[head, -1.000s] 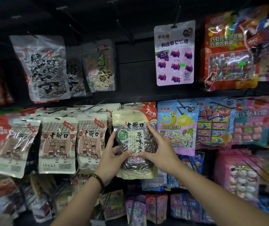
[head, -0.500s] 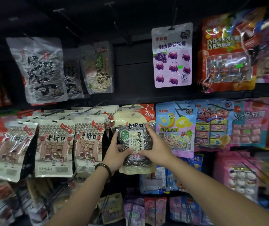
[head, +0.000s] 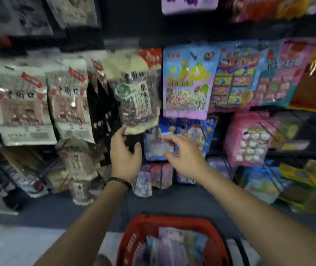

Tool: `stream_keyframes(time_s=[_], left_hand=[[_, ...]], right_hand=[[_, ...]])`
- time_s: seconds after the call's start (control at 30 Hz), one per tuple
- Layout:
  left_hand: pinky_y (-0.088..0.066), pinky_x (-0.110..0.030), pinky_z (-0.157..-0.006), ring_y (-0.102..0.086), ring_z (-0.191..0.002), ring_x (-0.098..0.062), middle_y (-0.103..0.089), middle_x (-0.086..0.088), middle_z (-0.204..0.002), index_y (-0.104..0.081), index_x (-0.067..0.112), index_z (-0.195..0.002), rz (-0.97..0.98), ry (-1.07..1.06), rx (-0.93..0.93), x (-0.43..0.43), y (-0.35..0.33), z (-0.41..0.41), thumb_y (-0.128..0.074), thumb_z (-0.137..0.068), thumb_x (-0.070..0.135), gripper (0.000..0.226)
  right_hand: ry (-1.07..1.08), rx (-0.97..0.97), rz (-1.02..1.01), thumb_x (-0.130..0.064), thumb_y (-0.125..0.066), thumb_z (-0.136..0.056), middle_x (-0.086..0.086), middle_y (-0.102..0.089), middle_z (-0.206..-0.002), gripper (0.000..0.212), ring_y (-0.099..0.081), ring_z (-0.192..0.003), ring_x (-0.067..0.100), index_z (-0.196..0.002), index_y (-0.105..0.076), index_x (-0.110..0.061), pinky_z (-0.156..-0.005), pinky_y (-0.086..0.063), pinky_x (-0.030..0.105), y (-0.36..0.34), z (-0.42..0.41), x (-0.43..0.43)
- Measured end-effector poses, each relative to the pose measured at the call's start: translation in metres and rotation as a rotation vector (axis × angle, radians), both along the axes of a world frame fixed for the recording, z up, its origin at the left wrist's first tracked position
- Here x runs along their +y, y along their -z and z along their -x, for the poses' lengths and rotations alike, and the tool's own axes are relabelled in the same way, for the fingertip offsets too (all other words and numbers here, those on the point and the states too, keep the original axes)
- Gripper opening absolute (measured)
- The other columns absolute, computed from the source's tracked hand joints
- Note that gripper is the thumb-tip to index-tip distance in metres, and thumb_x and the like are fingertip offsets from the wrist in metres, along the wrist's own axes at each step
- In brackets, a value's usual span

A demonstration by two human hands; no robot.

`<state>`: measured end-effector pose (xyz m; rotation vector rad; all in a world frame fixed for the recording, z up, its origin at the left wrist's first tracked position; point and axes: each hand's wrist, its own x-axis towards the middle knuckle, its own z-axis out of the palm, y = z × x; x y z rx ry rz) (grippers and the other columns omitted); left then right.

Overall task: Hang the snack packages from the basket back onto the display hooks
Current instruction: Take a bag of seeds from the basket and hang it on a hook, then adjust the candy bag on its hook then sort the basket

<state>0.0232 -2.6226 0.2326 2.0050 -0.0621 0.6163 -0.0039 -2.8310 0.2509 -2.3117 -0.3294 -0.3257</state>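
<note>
Head view shows the sunflower-seed package (head: 134, 96) hanging on the display, left hand (head: 125, 158) open with fingertips at its bottom corner, right hand (head: 184, 156) spread, holding nothing, both above the red basket (head: 172, 220).
</note>
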Motion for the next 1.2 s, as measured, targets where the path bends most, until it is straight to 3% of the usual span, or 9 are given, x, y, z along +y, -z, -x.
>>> stream_keyframes(time_s=[0.1, 0.2, 0.3, 0.4, 0.53, 0.73, 0.87, 1.0, 1.2], left_hand=[[-0.044, -0.041, -0.108, -0.050, -0.129, -0.032, -0.050, -0.014, -0.140, -0.050, 0.010, -0.141, -0.188, -0.063, -0.041, -0.013, 0.092, 0.050, -0.071, -0.092, 0.012, 0.053], [-0.041, -0.021, -0.090, -0.050, -0.108, -0.018, -0.055, -0.013, -0.125, -0.055, 0.010, -0.128, -0.183, 0.005, 0.183, -0.022, 0.179, 0.092, -0.071, -0.090, 0.003, 0.042], [-0.054, -0.038, -0.089, -0.063, -0.094, -0.021, -0.069, -0.008, -0.105, -0.066, 0.014, -0.105, -0.206, 0.098, 0.560, -0.031, 0.274, 0.118, -0.071, -0.086, 0.010, 0.021], [-0.046, -0.028, -0.101, -0.068, -0.115, -0.031, -0.071, -0.011, -0.120, -0.069, 0.009, -0.119, -0.250, 0.220, 0.880, -0.047, 0.339, 0.129, -0.079, -0.088, 0.015, 0.033], [-0.035, -0.025, -0.110, -0.058, -0.132, -0.027, -0.061, -0.010, -0.142, -0.060, 0.012, -0.138, -0.393, 0.327, 1.018, -0.066, 0.386, 0.112, -0.077, -0.092, 0.023, 0.050], [-0.048, -0.040, -0.112, -0.053, -0.139, -0.041, -0.042, -0.021, -0.161, -0.029, 0.037, -0.163, -0.603, 0.406, 1.114, -0.105, 0.423, 0.056, -0.070, -0.096, 0.031, 0.079], [-0.056, -0.043, -0.101, -0.061, -0.128, -0.041, -0.055, -0.022, -0.150, -0.025, 0.036, -0.163, -0.650, 0.468, 1.201, -0.131, 0.440, 0.035, -0.067, -0.095, 0.031, 0.081], [-0.054, -0.043, -0.099, -0.062, -0.127, -0.041, -0.059, -0.019, -0.145, -0.027, 0.033, -0.162, -0.740, 0.445, 1.217, -0.139, 0.456, 0.033, -0.064, -0.097, 0.030, 0.075], [-0.047, -0.041, -0.114, -0.048, -0.145, -0.037, -0.046, -0.018, -0.160, -0.033, 0.014, -0.162, -0.734, 0.461, 1.242, -0.132, 0.483, 0.057, -0.061, -0.097, 0.029, 0.072]], right_hand=[[0.134, -0.031, -0.027, -0.015, -0.070, -0.094, -0.002, -0.064, -0.118, 0.031, -0.062, -0.109, 0.015, -0.125, -0.070, -0.019, -0.096, -0.051, 0.030, 0.085, 0.045, -0.019], [0.244, 0.087, -0.060, -0.010, -0.071, -0.094, -0.005, -0.068, -0.111, 0.023, -0.065, -0.105, 0.013, -0.116, -0.072, -0.018, -0.094, -0.052, 0.026, 0.171, 0.089, -0.032], [0.298, 0.376, -0.109, -0.012, -0.072, -0.093, -0.008, -0.072, -0.098, 0.019, -0.071, -0.093, 0.013, -0.112, -0.074, -0.018, -0.087, -0.059, 0.033, 0.244, 0.123, -0.040], [0.334, 0.649, -0.132, -0.016, -0.075, -0.095, -0.007, -0.076, -0.091, 0.012, -0.074, -0.085, 0.014, -0.106, -0.073, -0.022, -0.075, -0.052, 0.016, 0.306, 0.147, -0.047], [0.415, 0.859, -0.167, -0.026, -0.081, -0.093, 0.006, -0.081, -0.108, 0.021, -0.074, -0.105, 0.023, -0.110, -0.077, -0.013, -0.087, -0.051, 0.028, 0.371, 0.163, -0.063], [0.530, 0.938, -0.343, -0.020, -0.078, -0.096, 0.002, -0.073, -0.087, 0.006, -0.068, -0.091, 0.021, -0.093, -0.073, -0.020, -0.077, -0.045, 0.025, 0.399, 0.153, -0.070], [0.459, 1.019, -0.341, -0.030, -0.070, -0.100, 0.001, -0.068, -0.101, 0.031, -0.065, -0.097, 0.019, -0.124, -0.067, -0.011, -0.078, -0.046, 0.023, 0.402, 0.154, -0.071], [0.498, 1.075, -0.392, -0.017, -0.068, -0.102, -0.006, -0.063, -0.080, 0.021, -0.063, -0.066, 0.006, -0.120, -0.066, -0.006, -0.043, -0.040, 0.007, 0.401, 0.153, -0.072], [0.525, 1.043, -0.440, -0.024, -0.072, -0.098, -0.003, -0.069, -0.088, 0.023, -0.066, -0.076, 0.010, -0.119, -0.071, -0.014, -0.062, -0.052, 0.016, 0.403, 0.155, -0.072]])
